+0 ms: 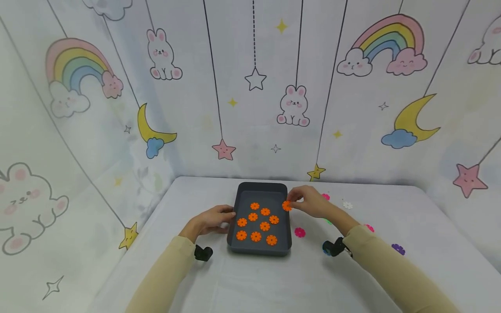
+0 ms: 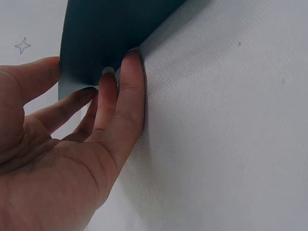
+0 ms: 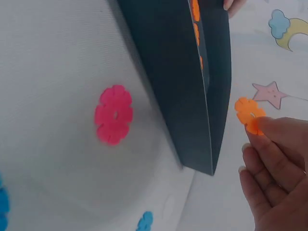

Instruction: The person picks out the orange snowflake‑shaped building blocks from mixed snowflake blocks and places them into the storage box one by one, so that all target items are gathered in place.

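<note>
A dark grey rectangular tray [image 1: 259, 251] sits on the white table, with several orange flower-shaped discs [image 1: 265, 226] lying flat inside it. My left hand [image 1: 213, 219] holds the tray's left side. In the left wrist view its thumb [image 2: 41, 77] meets the rim while the other fingertips touch low on the outer wall. Over the right rim, my right hand [image 1: 315, 202] pinches one more orange flower-shaped disc [image 3: 248, 114] between thumb and fingers. A pink flower-shaped disc [image 3: 114, 115] lies on the table beside the tray, below this hand.
Right of the tray, more flower-shaped discs are scattered: a purple one [image 1: 398, 249], a white one [image 1: 347, 204], pink ones [image 1: 369, 228] and a blue one [image 3: 145, 222]. A cloth backdrop [image 1: 254, 117] printed with rabbits and rainbows stands behind the table.
</note>
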### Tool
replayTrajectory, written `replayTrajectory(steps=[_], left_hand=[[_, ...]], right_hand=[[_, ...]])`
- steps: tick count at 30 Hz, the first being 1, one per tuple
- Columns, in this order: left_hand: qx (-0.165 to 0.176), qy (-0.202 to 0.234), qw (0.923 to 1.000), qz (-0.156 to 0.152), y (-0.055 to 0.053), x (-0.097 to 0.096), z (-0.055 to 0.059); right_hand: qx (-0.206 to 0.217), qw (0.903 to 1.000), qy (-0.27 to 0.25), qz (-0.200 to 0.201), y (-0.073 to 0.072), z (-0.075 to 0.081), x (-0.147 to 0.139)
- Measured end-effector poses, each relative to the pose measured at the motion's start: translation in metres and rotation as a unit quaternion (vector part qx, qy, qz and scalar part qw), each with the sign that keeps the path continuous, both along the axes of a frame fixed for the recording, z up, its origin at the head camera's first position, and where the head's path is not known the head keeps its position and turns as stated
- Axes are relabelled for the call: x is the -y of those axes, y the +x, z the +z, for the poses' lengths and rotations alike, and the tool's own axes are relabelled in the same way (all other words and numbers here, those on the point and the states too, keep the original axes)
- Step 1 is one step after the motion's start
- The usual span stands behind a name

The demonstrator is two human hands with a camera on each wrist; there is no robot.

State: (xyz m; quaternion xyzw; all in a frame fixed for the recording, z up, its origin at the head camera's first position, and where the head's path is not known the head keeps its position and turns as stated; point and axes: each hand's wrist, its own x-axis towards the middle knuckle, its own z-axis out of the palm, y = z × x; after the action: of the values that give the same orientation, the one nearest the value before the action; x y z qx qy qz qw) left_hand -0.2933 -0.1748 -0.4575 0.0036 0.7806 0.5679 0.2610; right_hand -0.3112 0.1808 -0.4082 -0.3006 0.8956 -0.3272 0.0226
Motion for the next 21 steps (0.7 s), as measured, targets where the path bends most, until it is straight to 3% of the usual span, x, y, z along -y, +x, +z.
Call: replayTrajectory(steps=[8,14,21], left_hand=[[-0.006,-0.005,1.0,0.001,0.001,0.0,0.002],[-0.008,-0.008,0.9999,0.0,0.0,0.002,0.002],[-0.012,0.001,0.9999,-0.008,0.001,0.002,0.0]], right_hand=[[-0.019,0.9994,0.023,-0.015,-0.024,-0.018,0.025],[0.002,0.9979,0.055,-0.034,-0.041,-0.035,0.041],[0.012,0.9953,0.088,-0.038,-0.049,-0.043,0.052]])
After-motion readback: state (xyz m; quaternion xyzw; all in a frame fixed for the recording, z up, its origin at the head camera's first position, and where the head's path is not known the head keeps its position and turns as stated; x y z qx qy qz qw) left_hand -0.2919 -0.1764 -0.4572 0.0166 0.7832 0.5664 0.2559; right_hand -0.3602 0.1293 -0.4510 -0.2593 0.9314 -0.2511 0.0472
